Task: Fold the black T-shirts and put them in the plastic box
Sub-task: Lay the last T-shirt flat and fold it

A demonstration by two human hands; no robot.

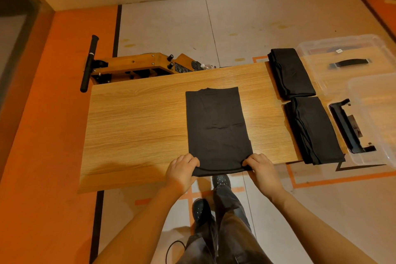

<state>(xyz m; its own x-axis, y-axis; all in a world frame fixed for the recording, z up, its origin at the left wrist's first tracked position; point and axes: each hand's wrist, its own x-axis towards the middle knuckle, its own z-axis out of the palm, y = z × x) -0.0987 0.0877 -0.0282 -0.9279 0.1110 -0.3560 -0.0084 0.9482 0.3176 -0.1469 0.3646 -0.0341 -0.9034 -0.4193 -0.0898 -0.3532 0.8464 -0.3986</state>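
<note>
Black T-shirt (217, 126), narrowed lengthwise: your left hand (182, 170) and right hand (262, 169) pinch its near hem; two folded stacks (289, 73) on the surface (137, 122) await the plastic box (372, 118)

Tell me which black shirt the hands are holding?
The middle shirt, long and flat. Both hands, left hand and right hand, grip its near edge; the two piles lie untouched.
</note>
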